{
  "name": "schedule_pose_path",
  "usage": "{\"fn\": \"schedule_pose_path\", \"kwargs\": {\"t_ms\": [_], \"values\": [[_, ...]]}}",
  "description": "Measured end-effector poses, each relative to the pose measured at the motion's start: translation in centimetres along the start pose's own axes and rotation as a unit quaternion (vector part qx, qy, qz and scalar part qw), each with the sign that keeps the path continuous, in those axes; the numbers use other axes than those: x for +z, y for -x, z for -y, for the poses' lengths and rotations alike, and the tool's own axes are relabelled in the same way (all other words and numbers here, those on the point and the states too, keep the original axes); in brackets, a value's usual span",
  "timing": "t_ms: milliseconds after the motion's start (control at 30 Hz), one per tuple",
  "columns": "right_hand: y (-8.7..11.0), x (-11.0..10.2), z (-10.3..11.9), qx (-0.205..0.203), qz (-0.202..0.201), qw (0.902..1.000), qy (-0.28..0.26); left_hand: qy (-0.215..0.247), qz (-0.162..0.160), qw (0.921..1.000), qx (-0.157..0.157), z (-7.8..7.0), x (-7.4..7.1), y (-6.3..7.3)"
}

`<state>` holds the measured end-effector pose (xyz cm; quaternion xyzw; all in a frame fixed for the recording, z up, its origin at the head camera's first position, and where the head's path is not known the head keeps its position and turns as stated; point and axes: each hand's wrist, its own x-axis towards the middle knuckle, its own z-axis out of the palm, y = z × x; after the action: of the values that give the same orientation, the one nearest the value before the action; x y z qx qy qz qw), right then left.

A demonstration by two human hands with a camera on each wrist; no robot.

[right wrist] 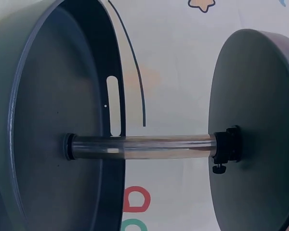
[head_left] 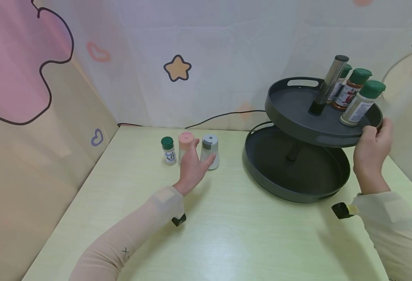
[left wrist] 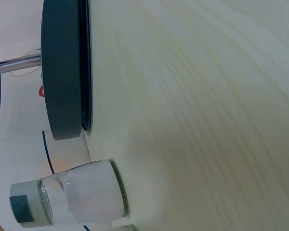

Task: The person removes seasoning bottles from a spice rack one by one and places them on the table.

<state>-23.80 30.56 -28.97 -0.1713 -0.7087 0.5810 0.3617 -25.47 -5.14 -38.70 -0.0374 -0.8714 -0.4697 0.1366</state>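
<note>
In the head view my left hand [head_left: 193,166] reaches over the table with thumb and fingers spread. It is right at a glass jar with a pink lid [head_left: 186,139] and a glass jar with a grey lid [head_left: 210,146], partly covering both. The grey-lidded jar [left wrist: 89,195] stands upright, white contents showing, in the left wrist view. Left of them is a small green-capped spice bottle [head_left: 168,151]. My right hand [head_left: 372,152] grips the right rim of the dark two-tier tray's upper tier [head_left: 293,105], which carries several green-capped spice bottles [head_left: 358,105].
The lower tier [head_left: 279,160] stands on the pale wooden table [head_left: 227,234], below the upper one. A metal post [right wrist: 168,147] with a black clamp joins the tiers. A dark cable [head_left: 223,116] runs along the patterned wall covering behind.
</note>
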Motion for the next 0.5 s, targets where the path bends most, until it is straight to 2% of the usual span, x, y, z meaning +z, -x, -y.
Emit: {"fn": "schedule_pose_path", "kwargs": {"t_ms": [167, 300, 500], "values": [[-0.1, -0.5, 0.2, -0.003, 0.01, 0.9998, 0.017, -0.005, 0.002, 1.0, 0.0, 0.0, -0.1, 0.1], [-1.1, -1.2, 0.6, -0.001, 0.016, 0.9992, 0.036, -0.009, 0.001, 1.0, 0.0, -0.1, -0.2, 0.1], [-3.6, -1.9, 0.9, 0.071, 0.022, 0.997, -0.022, -0.005, 0.002, 1.0, 0.0, 0.0, -0.2, 0.1]]}}
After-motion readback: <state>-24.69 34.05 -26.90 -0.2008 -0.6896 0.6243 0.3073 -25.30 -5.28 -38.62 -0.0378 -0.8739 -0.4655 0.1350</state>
